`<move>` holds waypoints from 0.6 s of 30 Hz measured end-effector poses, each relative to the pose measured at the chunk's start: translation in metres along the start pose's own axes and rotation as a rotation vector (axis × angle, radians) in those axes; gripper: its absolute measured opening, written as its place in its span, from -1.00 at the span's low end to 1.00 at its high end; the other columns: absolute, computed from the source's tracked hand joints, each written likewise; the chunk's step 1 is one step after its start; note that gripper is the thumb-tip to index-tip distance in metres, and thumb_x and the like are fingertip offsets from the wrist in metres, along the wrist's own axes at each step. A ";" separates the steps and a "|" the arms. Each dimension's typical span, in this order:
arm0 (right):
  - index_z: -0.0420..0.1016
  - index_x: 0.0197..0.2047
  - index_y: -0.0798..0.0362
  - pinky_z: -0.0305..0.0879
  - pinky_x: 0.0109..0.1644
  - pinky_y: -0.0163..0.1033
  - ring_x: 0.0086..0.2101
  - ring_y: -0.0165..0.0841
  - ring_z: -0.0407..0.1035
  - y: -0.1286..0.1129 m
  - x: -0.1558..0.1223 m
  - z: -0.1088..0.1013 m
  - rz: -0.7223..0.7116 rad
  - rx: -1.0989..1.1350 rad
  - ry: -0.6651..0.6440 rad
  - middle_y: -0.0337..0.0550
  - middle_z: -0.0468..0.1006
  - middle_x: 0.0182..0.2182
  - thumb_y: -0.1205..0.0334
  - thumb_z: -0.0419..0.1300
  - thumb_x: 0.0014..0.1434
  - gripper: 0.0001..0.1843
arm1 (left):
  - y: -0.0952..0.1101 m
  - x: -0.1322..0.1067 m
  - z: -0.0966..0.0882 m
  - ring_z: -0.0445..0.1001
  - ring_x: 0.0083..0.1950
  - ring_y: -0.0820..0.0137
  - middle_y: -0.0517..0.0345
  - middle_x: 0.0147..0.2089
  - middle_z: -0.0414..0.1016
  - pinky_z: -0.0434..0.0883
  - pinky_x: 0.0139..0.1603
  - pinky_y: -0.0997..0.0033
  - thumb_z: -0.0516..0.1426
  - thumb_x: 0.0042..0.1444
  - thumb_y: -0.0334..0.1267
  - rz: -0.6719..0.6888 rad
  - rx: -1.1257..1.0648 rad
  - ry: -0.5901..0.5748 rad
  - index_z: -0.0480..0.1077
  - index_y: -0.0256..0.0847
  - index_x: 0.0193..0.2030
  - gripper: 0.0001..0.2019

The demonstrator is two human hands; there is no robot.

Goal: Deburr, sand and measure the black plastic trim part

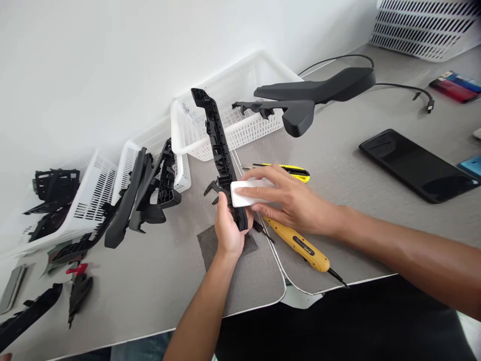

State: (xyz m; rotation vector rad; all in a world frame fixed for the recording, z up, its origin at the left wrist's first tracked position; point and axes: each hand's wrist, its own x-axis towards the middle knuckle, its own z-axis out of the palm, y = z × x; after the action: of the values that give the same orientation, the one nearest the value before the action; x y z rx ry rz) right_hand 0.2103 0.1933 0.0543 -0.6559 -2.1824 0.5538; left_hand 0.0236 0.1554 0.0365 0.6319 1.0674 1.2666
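"How is the long, ribbed black plastic strip (pixel 218 138) held?"

"The left hand (pixel 230 228) is wrapped round its lower end, thumb on one side, fingertips round the other, probably to steady it; the upper end juts out beyond that grip."

"And the right hand (pixel 287 198)?"

"Closed over a smooth, white, rounded block (pixel 240 201), fingers laid along its top. The block sits against the strip, just above the left hand. How hard it presses, I can't tell."

"Why such close neighbours?"

"Easy reach, I'd guess: a yellow-and-black utility knife (pixel 301 174) just beyond the right hand, a yellow, corded, stick-shaped tool (pixel 300 245) on its near side."
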 end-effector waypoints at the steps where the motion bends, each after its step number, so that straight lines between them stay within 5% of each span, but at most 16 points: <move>1: 0.44 0.44 -0.20 0.45 0.30 0.28 0.26 0.00 0.38 -0.002 0.000 0.000 -0.007 -0.004 -0.016 0.06 0.44 0.32 0.30 0.23 0.50 -0.48 | -0.001 0.000 0.000 0.15 -0.68 0.52 0.31 -0.65 0.22 0.06 -0.65 0.43 0.21 0.27 0.40 -0.011 -0.012 0.055 0.38 -0.14 -0.48 -0.37; 4: 0.40 0.48 -0.21 0.48 0.26 0.24 0.25 -0.01 0.37 -0.007 0.000 0.000 -0.031 -0.002 -0.062 0.05 0.42 0.34 0.39 0.19 0.47 -0.40 | -0.001 0.001 0.000 0.27 -0.64 0.52 0.35 -0.58 0.32 0.08 -0.63 0.46 0.25 0.28 0.29 -0.021 -0.040 0.192 0.46 -0.15 -0.33 -0.51; 10: 0.37 0.51 -0.22 0.46 0.29 0.28 0.27 0.00 0.38 0.001 -0.001 -0.002 0.041 -0.026 -0.027 0.06 0.40 0.36 0.45 0.18 0.43 -0.33 | 0.001 0.000 0.003 0.12 -0.71 0.56 0.35 -0.65 0.24 0.04 -0.68 0.45 0.28 0.22 0.35 0.004 -0.003 0.030 0.32 -0.15 -0.48 -0.40; 18: 0.44 0.43 -0.17 0.46 0.26 0.26 0.23 -0.01 0.40 0.000 0.001 -0.002 -0.025 0.009 -0.050 0.03 0.50 0.31 0.45 0.19 0.40 -0.40 | 0.004 0.000 0.005 0.12 -0.70 0.55 0.35 -0.61 0.29 0.05 -0.66 0.46 0.21 0.34 0.25 0.036 -0.055 0.087 0.45 -0.19 -0.35 -0.50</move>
State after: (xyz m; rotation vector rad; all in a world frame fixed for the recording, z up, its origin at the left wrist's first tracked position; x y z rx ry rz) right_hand 0.2109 0.1940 0.0560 -0.6159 -2.2303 0.5719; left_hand 0.0262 0.1569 0.0423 0.5610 1.0926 1.3608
